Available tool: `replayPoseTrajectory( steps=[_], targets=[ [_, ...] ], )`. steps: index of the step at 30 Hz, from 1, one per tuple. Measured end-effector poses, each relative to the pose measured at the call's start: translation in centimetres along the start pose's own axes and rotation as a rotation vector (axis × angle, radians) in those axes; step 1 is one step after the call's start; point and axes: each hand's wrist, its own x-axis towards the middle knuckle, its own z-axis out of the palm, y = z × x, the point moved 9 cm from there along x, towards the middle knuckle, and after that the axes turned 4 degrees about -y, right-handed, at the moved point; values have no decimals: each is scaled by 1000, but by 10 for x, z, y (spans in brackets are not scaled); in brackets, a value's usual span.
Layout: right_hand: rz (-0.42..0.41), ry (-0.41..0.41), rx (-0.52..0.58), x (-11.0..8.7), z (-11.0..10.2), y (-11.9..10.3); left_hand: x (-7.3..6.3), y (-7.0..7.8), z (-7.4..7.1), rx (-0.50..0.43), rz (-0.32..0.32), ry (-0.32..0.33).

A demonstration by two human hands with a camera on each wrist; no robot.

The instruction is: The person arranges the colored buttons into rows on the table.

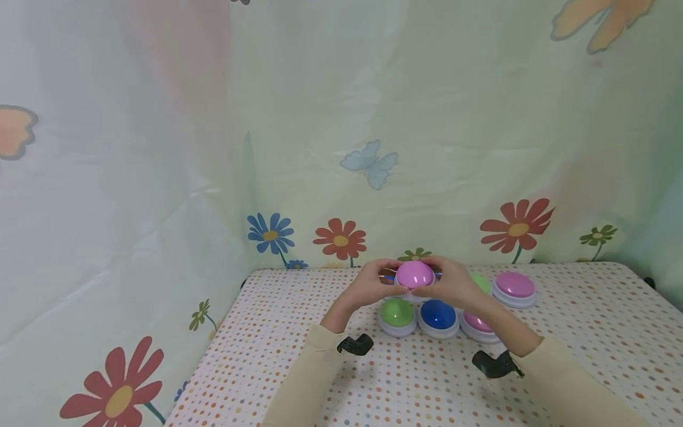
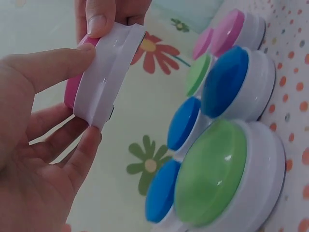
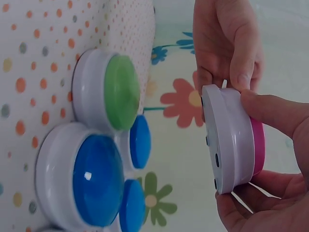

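Note:
Between both hands, raised over the table, is a pink push button [image 1: 414, 275] with a round white base. My left hand [image 1: 370, 283] grips one side of it, thumb on the rim by the pink dome and fingers along the base. From the other side my right hand [image 1: 452, 282] grips it in the same way. In the right wrist view the held button [image 3: 236, 137] is tilted, with small dark feet showing underneath. Just below the hands, a green button [image 1: 397, 312], a blue button [image 1: 438, 314] and another pink button [image 1: 478, 323] form a front row.
Behind the front row stand two more blue buttons [image 2: 183, 123], mostly hidden in the head view, another green button [image 1: 481, 283] and a pink one [image 1: 514, 284]. They stand on a dotted tablecloth [image 1: 405, 385]. A flower-printed curtain [image 1: 299, 178] hangs behind the table and along its left.

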Motion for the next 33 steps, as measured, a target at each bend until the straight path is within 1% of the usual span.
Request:
replayPoseTrajectory(
  steps=[3,7,14,18,22,25,27,29,33],
  targets=[
    [5,6,-15,-6,-8,5,8,-1,10,-14,-4,-18],
    [10,16,-34,-18,-16,13,17,-2,25,-6,-5,-37],
    [47,44,-86,-36,-30,31,30,3,52,-12,-19,-79],
    [29,69,-86,-45,-40,36,38,7,63,-10,-22,-93],
    [19,79,-72,-54,-47,39,44,8,74,6,-36,-103],
    [14,95,-78,-62,-51,42,48,11,84,19,-23,-120],
    [25,108,-85,-67,-55,48,52,14,92,30,-1,-134],
    [54,118,-85,-73,-59,56,56,16,101,36,14,-155],
    [107,131,-72,-85,-66,71,63,20,118,53,16,-178]
  ],
)
